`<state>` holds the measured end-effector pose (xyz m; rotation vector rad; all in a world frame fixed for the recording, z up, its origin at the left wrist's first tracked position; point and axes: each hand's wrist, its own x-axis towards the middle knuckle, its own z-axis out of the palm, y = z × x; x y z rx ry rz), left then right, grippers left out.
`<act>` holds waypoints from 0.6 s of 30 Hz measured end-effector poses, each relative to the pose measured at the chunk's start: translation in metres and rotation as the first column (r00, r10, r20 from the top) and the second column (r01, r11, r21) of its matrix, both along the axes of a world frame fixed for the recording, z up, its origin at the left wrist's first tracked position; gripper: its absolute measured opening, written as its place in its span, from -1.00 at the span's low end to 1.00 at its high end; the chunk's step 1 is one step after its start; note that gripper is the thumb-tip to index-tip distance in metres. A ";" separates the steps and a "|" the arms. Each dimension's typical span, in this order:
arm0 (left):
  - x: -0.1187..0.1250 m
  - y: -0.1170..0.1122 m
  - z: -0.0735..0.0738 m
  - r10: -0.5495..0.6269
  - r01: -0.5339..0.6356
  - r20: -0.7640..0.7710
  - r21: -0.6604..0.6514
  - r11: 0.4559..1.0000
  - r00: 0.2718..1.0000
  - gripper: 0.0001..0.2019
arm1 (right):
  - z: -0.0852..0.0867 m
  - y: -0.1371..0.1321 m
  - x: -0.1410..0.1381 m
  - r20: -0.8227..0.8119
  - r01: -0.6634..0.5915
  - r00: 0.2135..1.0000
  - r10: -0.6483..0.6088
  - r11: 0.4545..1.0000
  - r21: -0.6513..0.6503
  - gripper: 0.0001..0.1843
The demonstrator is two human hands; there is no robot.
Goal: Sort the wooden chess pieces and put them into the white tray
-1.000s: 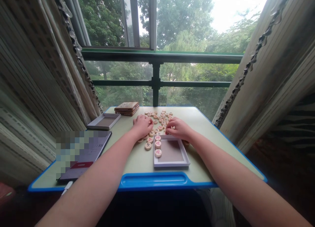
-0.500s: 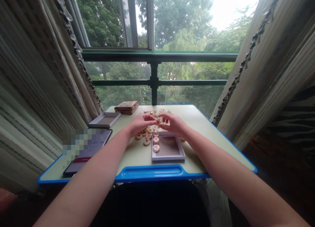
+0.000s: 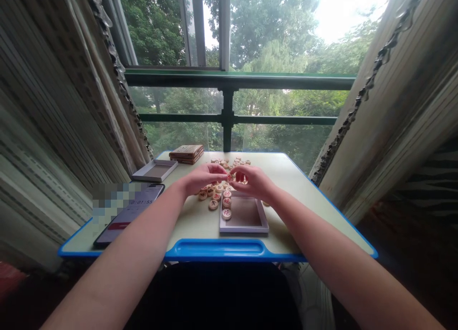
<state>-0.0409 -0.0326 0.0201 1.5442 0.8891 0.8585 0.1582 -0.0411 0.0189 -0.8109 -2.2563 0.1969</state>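
My left hand (image 3: 203, 178) and my right hand (image 3: 252, 179) meet over the middle of the table. A round xiangqi piece (image 3: 229, 177) with a red character is pinched between their fingertips, both hands closed on it. Just below them sits a shallow white box (image 3: 250, 214), with three red-marked xiangqi pieces (image 3: 226, 202) in a column along its left side. Loose xiangqi pieces (image 3: 213, 204) lie left of the box. More pieces (image 3: 238, 162) spread behind my hands, which partly hide them.
A second shallow box (image 3: 154, 170) stands at the back left, beside a stacked brown folded board or case (image 3: 186, 153). A phone (image 3: 130, 215) lies at the left, partly behind my left forearm. The table's blue front edge has a moulded groove (image 3: 219, 247). Curtains flank the window.
The fingers of my right hand have closed in on the piece held at my left fingertips. The view has shifted slightly; the pieces in the box stay put.
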 end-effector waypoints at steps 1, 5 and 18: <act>0.000 -0.001 0.001 -0.021 0.021 0.002 -0.027 0.999 1.000 -0.72 | 0.001 -0.001 0.001 -0.003 -0.016 1.000 0.016 1.000 -0.011 -0.86; 0.000 -0.002 0.003 -0.063 0.063 0.006 -0.071 0.996 0.998 -0.72 | 0.002 -0.003 0.001 -0.003 -0.054 0.999 0.054 0.998 -0.045 -0.83; 0.000 0.001 0.002 0.104 -0.102 0.032 -0.052 0.993 0.994 -0.68 | 0.021 -0.022 0.000 0.282 -0.004 0.951 0.125 0.919 -0.393 -0.79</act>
